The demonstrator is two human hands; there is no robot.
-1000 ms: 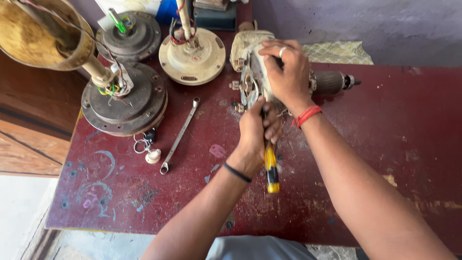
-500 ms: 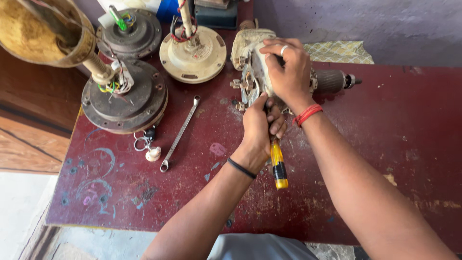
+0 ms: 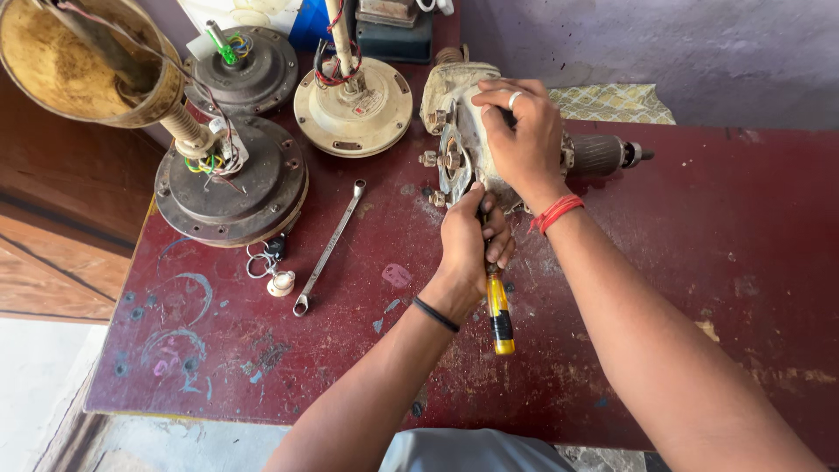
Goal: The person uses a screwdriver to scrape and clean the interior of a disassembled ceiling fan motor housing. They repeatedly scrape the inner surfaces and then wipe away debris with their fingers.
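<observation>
We count three round fan motor housings on the worktop (image 3: 699,262): a dark one with a rod and bell cup (image 3: 232,179), a second dark one behind it (image 3: 249,70), and a cream one (image 3: 352,105). We see one grey motor assembly (image 3: 463,131) and one yellow-handled screwdriver (image 3: 499,310). One ring spanner (image 3: 329,248) lies flat, and one key ring (image 3: 266,267) sits beside it. Two hands are at work: the left hand (image 3: 468,240) and the right hand (image 3: 522,135). We count one red wrist thread (image 3: 557,212) and one black wristband (image 3: 435,314).
</observation>
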